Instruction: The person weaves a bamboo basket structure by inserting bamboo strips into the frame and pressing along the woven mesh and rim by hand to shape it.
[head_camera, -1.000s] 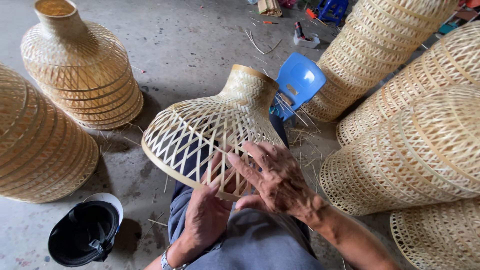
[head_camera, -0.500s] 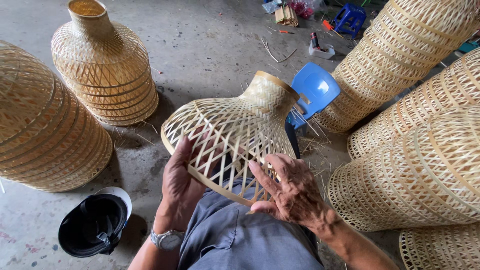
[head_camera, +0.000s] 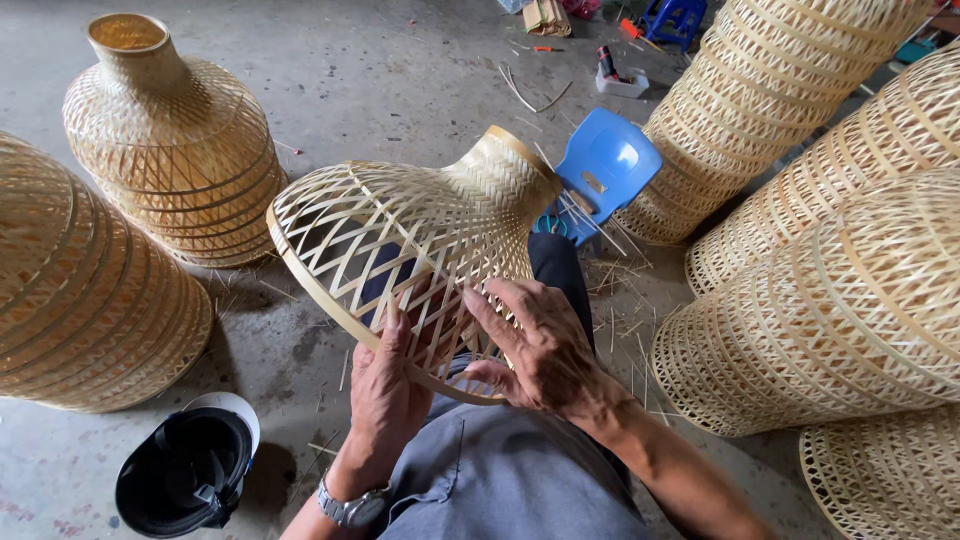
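A bell-shaped woven bamboo frame (head_camera: 400, 225) with an open lattice body and a tightly woven neck lies tilted across my lap. My left hand (head_camera: 385, 385) grips its round rim from below, fingers reaching up into the lattice. My right hand (head_camera: 535, 350) rests on the lattice near the rim, thumb hooked under the rim strip. A watch sits on my left wrist.
Stacks of finished woven bamboo frames stand at the left (head_camera: 90, 290), back left (head_camera: 170, 140) and all along the right (head_camera: 850, 290). A small blue plastic stool (head_camera: 605, 165) sits behind the frame. A black helmet (head_camera: 185, 470) lies on the concrete floor at lower left. Bamboo slivers litter the floor.
The frame has been turned and shifted on my lap. My left hand moved from the lattice to the rim's underside; my right hand stayed on the lattice near the rim.
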